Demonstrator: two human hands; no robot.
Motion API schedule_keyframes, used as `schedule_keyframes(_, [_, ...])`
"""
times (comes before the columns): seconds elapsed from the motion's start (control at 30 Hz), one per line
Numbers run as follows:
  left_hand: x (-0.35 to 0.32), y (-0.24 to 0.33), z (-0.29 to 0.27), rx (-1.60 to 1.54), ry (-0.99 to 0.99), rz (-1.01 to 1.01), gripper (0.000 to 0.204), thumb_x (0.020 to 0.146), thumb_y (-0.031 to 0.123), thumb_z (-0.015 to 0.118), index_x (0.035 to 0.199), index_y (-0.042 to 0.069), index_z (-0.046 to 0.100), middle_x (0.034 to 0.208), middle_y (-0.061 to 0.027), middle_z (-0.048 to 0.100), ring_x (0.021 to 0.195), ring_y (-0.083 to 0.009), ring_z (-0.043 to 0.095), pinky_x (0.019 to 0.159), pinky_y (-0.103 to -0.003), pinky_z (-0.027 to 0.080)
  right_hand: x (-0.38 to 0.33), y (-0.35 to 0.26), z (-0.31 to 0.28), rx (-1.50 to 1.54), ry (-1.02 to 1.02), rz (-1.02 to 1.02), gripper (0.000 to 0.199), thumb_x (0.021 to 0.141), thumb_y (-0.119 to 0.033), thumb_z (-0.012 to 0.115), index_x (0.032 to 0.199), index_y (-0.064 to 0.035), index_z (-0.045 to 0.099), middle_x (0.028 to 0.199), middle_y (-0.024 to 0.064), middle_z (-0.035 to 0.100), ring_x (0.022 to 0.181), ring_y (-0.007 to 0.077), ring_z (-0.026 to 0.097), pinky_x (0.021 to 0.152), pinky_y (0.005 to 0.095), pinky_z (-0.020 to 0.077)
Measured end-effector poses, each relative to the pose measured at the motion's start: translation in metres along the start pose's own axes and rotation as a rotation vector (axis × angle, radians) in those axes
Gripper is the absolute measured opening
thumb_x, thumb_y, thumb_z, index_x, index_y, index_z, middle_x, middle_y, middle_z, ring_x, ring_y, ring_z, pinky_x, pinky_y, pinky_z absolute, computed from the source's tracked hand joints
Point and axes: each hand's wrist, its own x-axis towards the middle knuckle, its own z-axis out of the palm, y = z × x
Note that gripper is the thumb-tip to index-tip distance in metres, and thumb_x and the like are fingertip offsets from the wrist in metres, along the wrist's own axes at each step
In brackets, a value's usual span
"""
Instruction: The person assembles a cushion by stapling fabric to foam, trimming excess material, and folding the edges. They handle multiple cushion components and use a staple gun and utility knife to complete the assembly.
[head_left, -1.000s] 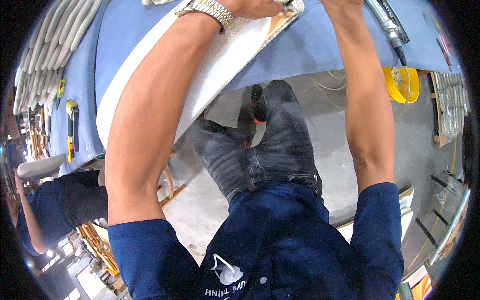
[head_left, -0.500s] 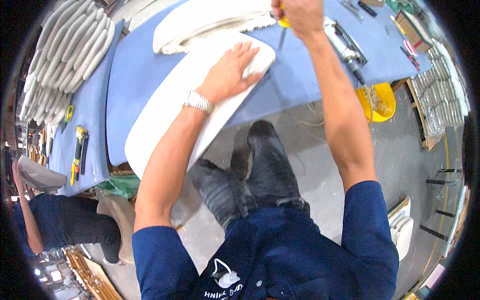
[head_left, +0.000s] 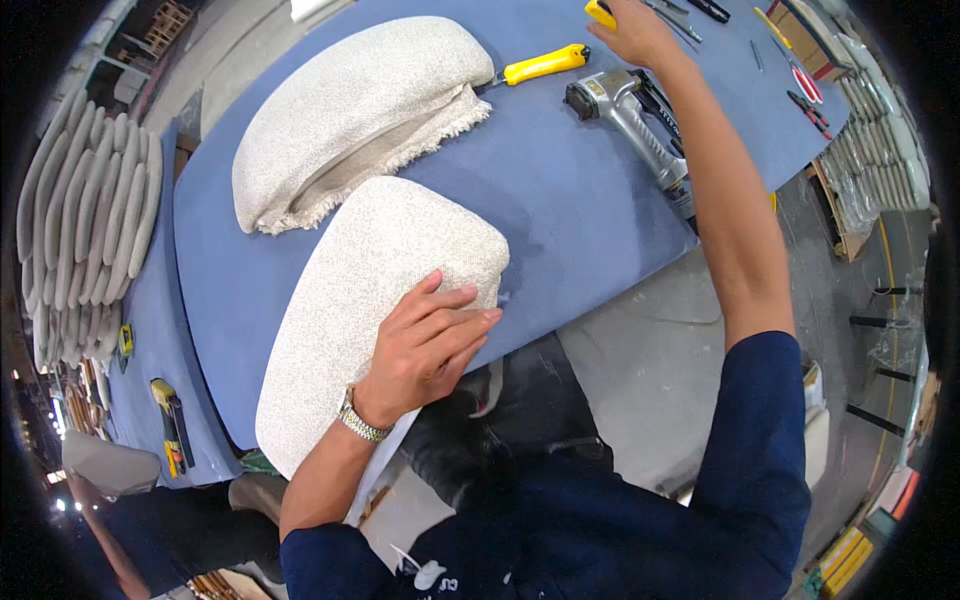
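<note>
My left hand (head_left: pixel 425 345), a metal-band watch at its wrist, lies with stretched fingers on an off-white, fabric-covered cushion (head_left: pixel 340 290). The cushion leans against the near edge of the blue-covered table (head_left: pixel 560 220), over my lap. At the top of the view my right hand (head_left: pixel 632 32) is closed round a yellow handle (head_left: pixel 601 13); the rest of that tool is hidden or cut off. Left of it lies another yellow-handled tool (head_left: pixel 545 65), its tip hidden by a second, folded off-white cushion piece (head_left: pixel 360 110) with a frayed edge. A pneumatic staple gun (head_left: pixel 630 120) rests below my right hand.
Red-handled pliers (head_left: pixel 808 112) and scissors (head_left: pixel 805 85) lie on the table's right. Stacked grey cushions (head_left: pixel 90 220) stand at the left, near a yellow-and-black cutter (head_left: pixel 168 425). A co-worker (head_left: pixel 180 530) sits lower left, beside a grey padded panel (head_left: pixel 108 465).
My view has shifted, showing more of the table. The right hand's tool no longer points down beside the cushion. My left hand stays on the cushion, now nearer its close edge.
</note>
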Motion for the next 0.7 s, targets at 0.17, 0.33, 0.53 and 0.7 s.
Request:
schedule_keyframes(0.17, [-0.014, 0.047, -0.017, -0.372, -0.222, -0.555, 0.027, 0.087, 0.01, 0.079, 0.114, 0.008, 0.076, 0.106, -0.0077, 0.078, 0.079, -0.0201, 0.075, 0.082, -0.032, 0.059, -0.066, -0.11, -0.039, 0.604, 0.105, 0.081, 0.043, 0.095, -0.027, 0.072, 0.13, -0.0034, 0.065, 0.122, 0.0179, 0.069, 0.109, 0.033, 0.068, 0.094, 0.0403, 0.0545])
schedule_keyframes(0.33, [-0.097, 0.115, -0.043, -0.315, 0.255, -1.091, 0.034, 0.09, 0.013, 0.076, 0.119, -0.003, 0.07, 0.11, -0.0172, 0.076, 0.083, -0.0241, 0.075, 0.078, -0.033, 0.059, -0.164, -0.243, -0.009, 0.933, -0.635, -0.031, 0.056, 0.092, -0.046, 0.069, 0.125, -0.0002, 0.064, 0.13, 0.026, 0.064, 0.119, 0.0422, 0.062, 0.103, 0.0474, 0.0482])
schedule_keyframes(0.53, [-0.268, 0.062, -0.056, 0.155, 0.83, -1.567, 0.05, 0.1, 0.021, 0.064, 0.136, -0.012, 0.053, 0.128, -0.0283, 0.063, 0.113, -0.0371, 0.064, 0.099, -0.044, 0.05, -0.18, -0.252, 0.001, 0.894, -0.75, 0.346, 0.101, 0.086, -0.075, 0.062, 0.145, 0.0066, 0.05, 0.144, 0.0292, 0.055, 0.133, 0.0431, 0.054, 0.113, 0.0459, 0.0408])
schedule_keyframes(0.7, [-0.302, 0.017, -0.058, -0.799, 1.002, -1.55, 0.06, 0.101, 0.031, 0.064, 0.141, -0.01, 0.049, 0.128, -0.0243, 0.064, 0.113, -0.0339, 0.066, 0.098, -0.044, 0.053, -0.176, -0.232, 0.003, 0.905, -0.962, 0.288, 0.097, 0.085, -0.074, 0.064, 0.137, 0.0072, 0.059, 0.13, 0.03, 0.064, 0.12, 0.0411, 0.064, 0.103, 0.0447, 0.0499])
